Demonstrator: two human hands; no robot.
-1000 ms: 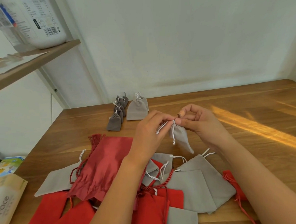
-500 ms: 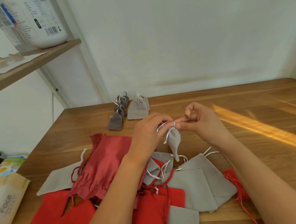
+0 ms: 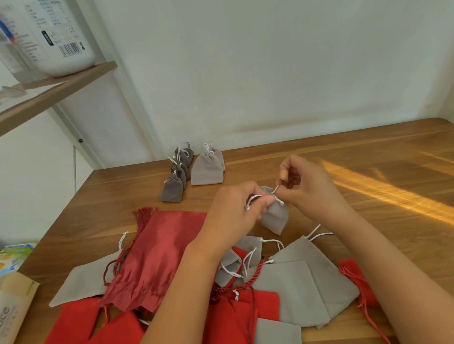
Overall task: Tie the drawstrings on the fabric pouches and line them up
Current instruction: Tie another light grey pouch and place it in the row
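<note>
Small grey pouch (image 3: 275,214) held above desk (image 3: 381,189), neck cinched. Left hand (image 3: 233,211) and right hand (image 3: 309,188) each pinch its white drawstring (image 3: 254,198). Tied pouches (image 3: 191,170) lined up behind; untied pile (image 3: 200,279) nearer.

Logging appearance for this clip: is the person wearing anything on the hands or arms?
No. The left hand and right hand are bare: no gloves, rings, watch or bracelet in view. Both forearms are uncovered to the frame's edge, no sleeve showing.
</note>
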